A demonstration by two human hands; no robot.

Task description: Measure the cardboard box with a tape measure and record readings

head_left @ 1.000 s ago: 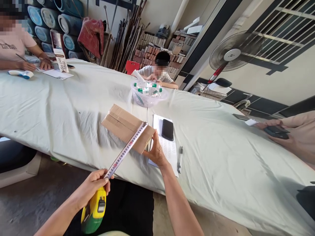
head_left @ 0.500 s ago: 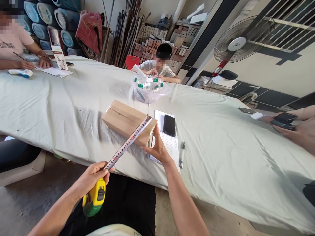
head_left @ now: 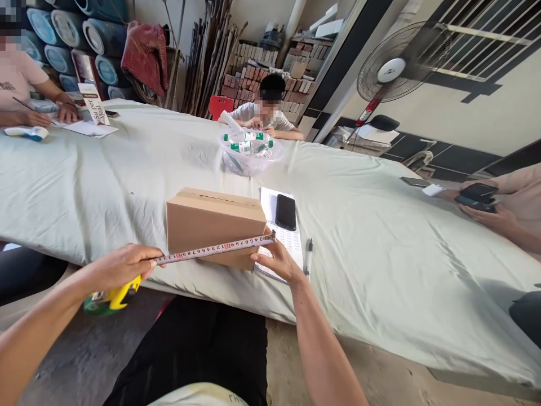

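A brown cardboard box [head_left: 215,223] rests on the cloth-covered table in front of me. My left hand [head_left: 127,266] is closed, pinching the drawn-out blade of a tape measure [head_left: 211,250]. The yellow and green tape case hangs below that hand. Across the front of the box the blade runs, slightly tilted, and its hooked end sticks out past the right edge. At the box's right end is my right hand [head_left: 281,260], thumb by the front face and fingers around the corner, partly hidden behind the blade's end.
Beside the box lie printed sheets [head_left: 291,245], a black phone [head_left: 285,212] and a pen [head_left: 310,258]. Farther back stands a clear basin [head_left: 249,163] of plastic bottles. People sit at the far side and left; another at right holds a dark object. A fan [head_left: 391,70] stands behind.
The box has turned so its long side faces me. My left hand has moved left and up with the tape, and the blade now lies nearly level along that side.
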